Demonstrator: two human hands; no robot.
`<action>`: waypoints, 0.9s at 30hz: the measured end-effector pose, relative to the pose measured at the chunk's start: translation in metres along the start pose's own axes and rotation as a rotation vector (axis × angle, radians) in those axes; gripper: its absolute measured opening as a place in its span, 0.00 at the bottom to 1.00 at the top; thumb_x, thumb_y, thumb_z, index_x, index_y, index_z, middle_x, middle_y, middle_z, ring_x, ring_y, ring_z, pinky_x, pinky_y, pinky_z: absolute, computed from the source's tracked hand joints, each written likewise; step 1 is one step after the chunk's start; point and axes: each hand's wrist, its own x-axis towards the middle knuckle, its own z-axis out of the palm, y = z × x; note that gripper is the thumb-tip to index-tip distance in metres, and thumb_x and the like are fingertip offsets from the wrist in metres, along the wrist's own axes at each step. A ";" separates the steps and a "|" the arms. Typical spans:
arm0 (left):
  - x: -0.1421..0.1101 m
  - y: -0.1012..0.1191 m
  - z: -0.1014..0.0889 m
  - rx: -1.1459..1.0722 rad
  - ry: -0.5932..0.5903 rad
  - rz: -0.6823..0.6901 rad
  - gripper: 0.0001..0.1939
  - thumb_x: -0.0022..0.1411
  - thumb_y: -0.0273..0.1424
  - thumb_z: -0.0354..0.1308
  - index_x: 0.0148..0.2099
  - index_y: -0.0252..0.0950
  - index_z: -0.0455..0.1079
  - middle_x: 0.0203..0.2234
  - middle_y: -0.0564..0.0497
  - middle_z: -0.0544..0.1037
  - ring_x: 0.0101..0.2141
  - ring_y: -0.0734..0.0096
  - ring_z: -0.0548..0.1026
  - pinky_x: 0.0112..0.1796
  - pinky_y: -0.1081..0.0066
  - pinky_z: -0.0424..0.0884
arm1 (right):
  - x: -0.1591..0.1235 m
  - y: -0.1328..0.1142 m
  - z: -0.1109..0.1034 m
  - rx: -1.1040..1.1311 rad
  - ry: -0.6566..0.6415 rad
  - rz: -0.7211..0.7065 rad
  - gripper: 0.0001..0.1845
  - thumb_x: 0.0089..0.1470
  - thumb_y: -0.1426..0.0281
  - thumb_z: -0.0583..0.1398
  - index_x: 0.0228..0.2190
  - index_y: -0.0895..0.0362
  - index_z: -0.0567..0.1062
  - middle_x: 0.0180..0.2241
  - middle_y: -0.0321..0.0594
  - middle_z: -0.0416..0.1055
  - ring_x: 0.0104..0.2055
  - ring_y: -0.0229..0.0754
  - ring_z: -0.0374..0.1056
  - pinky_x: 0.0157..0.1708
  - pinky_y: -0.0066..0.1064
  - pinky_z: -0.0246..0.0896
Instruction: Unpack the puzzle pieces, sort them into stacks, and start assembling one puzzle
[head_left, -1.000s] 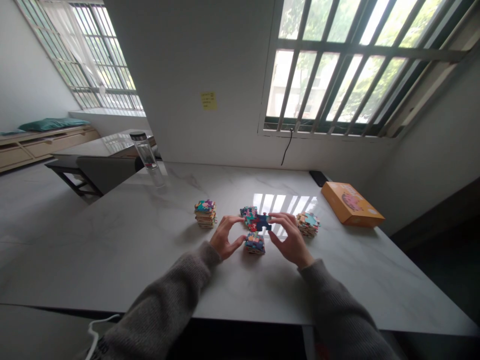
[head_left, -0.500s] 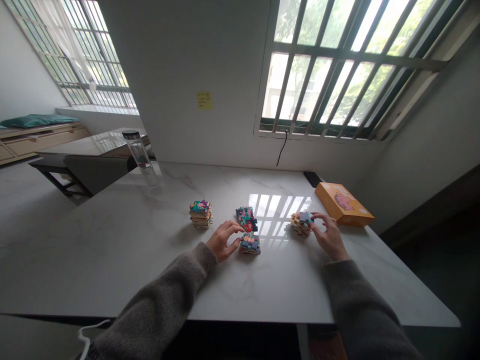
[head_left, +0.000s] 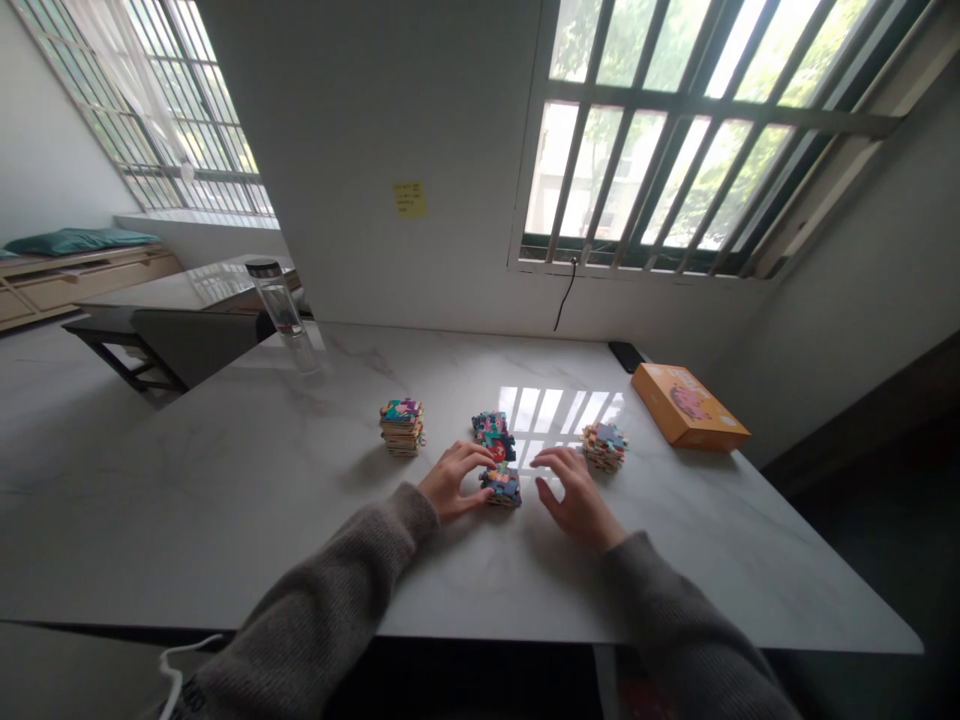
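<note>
At lower centre of the frame: low puzzle stack, handling state.
Left hand: fingers half-curled at the stack's left edge; grip cannot be confirmed. Right hand: fingers parted, holding nothing. A sideways knuckle bump could topple the pale-topped pile or shift the puzzle cluster beyond. The table gives room at left; front edge below.

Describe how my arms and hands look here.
Both arms wear long, grey-brown knitted sleeves, reaching the wrists. The left hand and right hand are bare, without gloves. A white cord shows near the left sleeve at the bottom.
</note>
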 end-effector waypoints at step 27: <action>-0.004 -0.003 0.008 -0.038 -0.028 -0.034 0.18 0.61 0.34 0.64 0.53 0.39 0.69 0.49 0.44 0.75 0.52 0.56 0.70 0.55 0.54 0.68 | -0.003 0.068 -0.044 -0.163 0.331 0.231 0.07 0.57 0.65 0.61 0.37 0.53 0.75 0.42 0.45 0.74 0.47 0.52 0.66 0.49 0.46 0.62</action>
